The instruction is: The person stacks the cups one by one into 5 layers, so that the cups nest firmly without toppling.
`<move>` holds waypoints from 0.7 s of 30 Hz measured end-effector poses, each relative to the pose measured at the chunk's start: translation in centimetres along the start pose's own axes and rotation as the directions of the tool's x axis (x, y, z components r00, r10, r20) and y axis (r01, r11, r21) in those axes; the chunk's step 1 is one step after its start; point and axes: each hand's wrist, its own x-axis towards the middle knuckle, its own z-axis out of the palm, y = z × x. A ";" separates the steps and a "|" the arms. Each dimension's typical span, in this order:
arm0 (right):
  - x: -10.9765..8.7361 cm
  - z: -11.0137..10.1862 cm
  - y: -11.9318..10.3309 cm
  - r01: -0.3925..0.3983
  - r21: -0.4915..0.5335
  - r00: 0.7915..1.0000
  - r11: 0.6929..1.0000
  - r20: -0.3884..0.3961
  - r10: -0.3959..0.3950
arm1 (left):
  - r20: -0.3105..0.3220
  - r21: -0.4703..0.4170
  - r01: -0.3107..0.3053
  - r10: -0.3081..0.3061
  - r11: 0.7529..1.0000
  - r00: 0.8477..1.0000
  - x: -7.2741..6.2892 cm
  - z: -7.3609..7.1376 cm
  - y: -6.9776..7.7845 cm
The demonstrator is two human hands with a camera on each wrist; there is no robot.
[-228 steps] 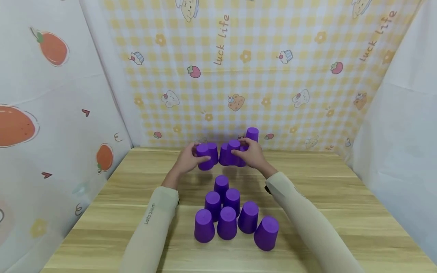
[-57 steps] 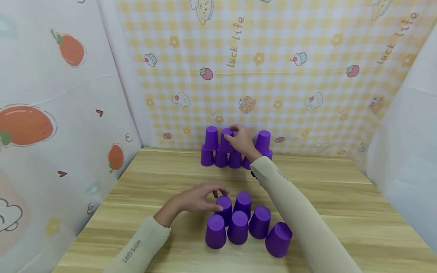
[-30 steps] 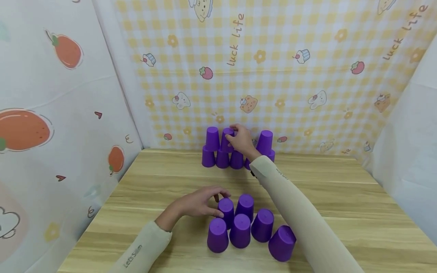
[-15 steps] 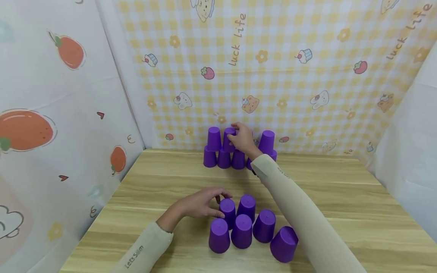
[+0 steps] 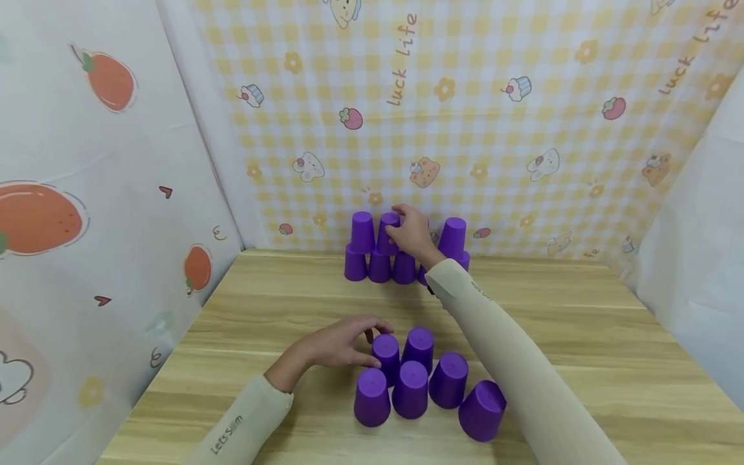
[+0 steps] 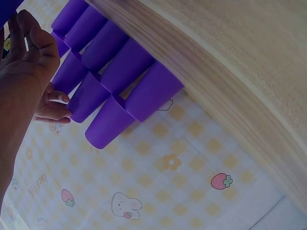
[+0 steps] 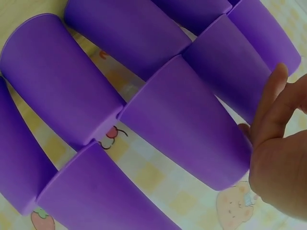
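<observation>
We are pinching an upper-row purple cup [image 5: 385, 241] with our right hand [image 5: 414, 231]. Our left hand [image 5: 340, 342] is clasping a foreground purple cup [image 5: 388, 357].

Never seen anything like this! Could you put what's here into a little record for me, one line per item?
Front cups: six, purple, upside down on the wood-grain table
Back stack: two tiers of purple cups, also upside down
Left hand: around the back-left front cup; firmness of grip cannot be told
Right hand: holds the upper tier's second cup from the left
Backdrop: yellow-and-white checks, printed "luck life"
</observation>
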 end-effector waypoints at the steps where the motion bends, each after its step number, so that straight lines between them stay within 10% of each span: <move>1: -0.1 -0.1 -0.2 0.010 -0.010 1.000 1.000 -0.002 -0.010 | 0.000 0.000 -0.004 0.004 1.000 1.000 0.0 0.0 0.0; 12: -5.1 -2.9 -2.2 0.165 -0.089 0.986 0.982 0.008 -0.165 | -0.037 0.054 0.009 -0.007 0.999 0.999 -0.1 0.6 0.3; 21: -11.6 -6.1 -1.0 0.130 0.030 0.981 0.991 0.139 -0.133 | -0.084 0.045 0.069 -0.065 0.997 0.994 -0.1 0.9 0.6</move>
